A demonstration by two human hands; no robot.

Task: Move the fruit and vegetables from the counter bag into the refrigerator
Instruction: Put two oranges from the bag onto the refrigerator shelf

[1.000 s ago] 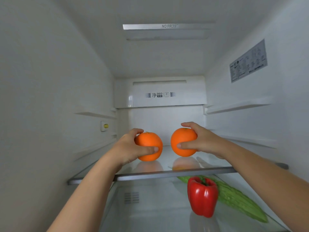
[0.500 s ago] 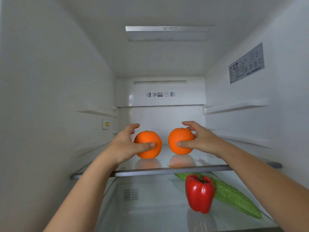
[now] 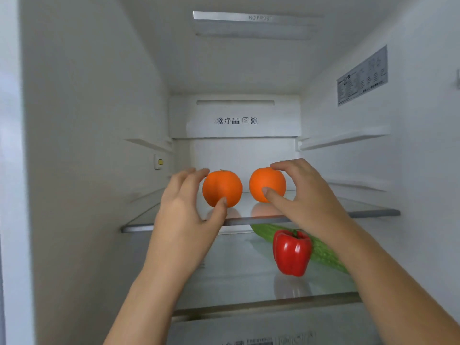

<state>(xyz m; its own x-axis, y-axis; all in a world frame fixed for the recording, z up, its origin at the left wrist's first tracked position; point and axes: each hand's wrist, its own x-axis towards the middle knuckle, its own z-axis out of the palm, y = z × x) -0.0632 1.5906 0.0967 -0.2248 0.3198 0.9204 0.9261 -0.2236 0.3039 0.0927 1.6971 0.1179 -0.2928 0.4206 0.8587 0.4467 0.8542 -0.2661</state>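
Your left hand is spread loose around the left orange, thumb tip touching its lower front and fingers fanned off its left side, so it cups rather than clamps; your right hand pinches the right orange lightly, thumb on the front, fingertips over the top. Take the glass shelf as your landmark: both oranges sit on it, side by side but apart, toward its middle. Judging by their look, they are firm, fairly weighty and round, so they may roll on smooth glass; hold each across its widest part with thumb opposite fingers, and check it sits still before you let go. Below that shelf, nearer you, a red bell pepper stands upright, hollow and light, best taken around its shoulders. Behind the pepper lies a green bitter gourd, long and bumpy; grip it mid-length.
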